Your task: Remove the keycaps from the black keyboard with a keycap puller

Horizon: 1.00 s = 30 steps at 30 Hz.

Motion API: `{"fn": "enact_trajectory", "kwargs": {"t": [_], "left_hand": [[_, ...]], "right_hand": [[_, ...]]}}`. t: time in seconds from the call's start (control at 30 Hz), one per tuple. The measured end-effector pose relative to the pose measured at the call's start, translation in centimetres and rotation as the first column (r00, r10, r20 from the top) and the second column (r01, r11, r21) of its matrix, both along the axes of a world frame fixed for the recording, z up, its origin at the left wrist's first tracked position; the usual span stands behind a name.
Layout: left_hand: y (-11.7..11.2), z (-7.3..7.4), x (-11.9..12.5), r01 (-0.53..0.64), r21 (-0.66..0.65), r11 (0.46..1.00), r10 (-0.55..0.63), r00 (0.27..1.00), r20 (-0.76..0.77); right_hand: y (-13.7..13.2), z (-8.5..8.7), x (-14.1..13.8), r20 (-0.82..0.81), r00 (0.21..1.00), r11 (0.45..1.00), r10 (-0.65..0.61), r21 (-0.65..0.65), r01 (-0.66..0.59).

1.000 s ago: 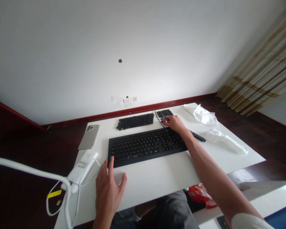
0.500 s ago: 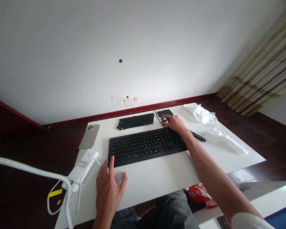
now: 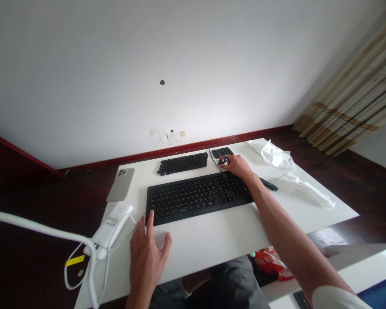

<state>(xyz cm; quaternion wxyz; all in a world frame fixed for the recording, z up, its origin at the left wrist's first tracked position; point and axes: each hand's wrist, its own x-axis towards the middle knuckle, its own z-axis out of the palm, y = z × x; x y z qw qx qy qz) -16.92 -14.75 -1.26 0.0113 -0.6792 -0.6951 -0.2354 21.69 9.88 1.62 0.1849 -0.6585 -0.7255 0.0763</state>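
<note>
A black keyboard [image 3: 193, 197] lies on the white table, its letter keys in the left and middle part. My left hand [image 3: 148, 253] rests at its front left corner, fingers spread, index fingertip on the corner and nothing held. Beyond the keyboard's right part, my right hand [image 3: 238, 166] bends over small black keycaps [image 3: 223, 161], thumb and fingers closed around them. The fingers partly hide which keycap is gripped. Behind the keyboard sit a large block of loose black keycaps [image 3: 184, 163] in rows and a smaller block [image 3: 221, 152] close to my right hand.
At the left lie a phone [image 3: 121, 184] and a white power strip [image 3: 111, 225] with a white cable [image 3: 51, 230]. A black stick-like object [image 3: 268, 184] pokes out past my right forearm. Two crumpled clear plastic bags [image 3: 276, 155] [image 3: 307, 192] lie on the right.
My right hand has shifted very slightly at the small keycaps, its fingers still closed. My left hand and the keyboard stay in place.
</note>
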Motion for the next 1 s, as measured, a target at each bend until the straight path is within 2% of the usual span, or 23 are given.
{"fn": "enact_trajectory", "kwargs": {"t": [0.23,0.43,1.0], "left_hand": [[0.0,0.1,0.0,-0.004,0.000,1.000,0.004,1.000,-0.005],[0.0,0.0,0.0,-0.002,-0.003,1.000,0.002,1.000,-0.004],[0.0,0.1,0.0,-0.002,-0.004,1.000,0.002,1.000,-0.001]], "right_hand": [[-0.2,0.2,0.4,-0.016,1.000,1.000,-0.004,0.016,0.004],[-0.4,0.7,1.6,-0.067,0.995,0.995,-0.070,0.070,0.075],[-0.5,0.5,1.6,-0.024,0.997,0.998,-0.068,-0.016,0.068]]}}
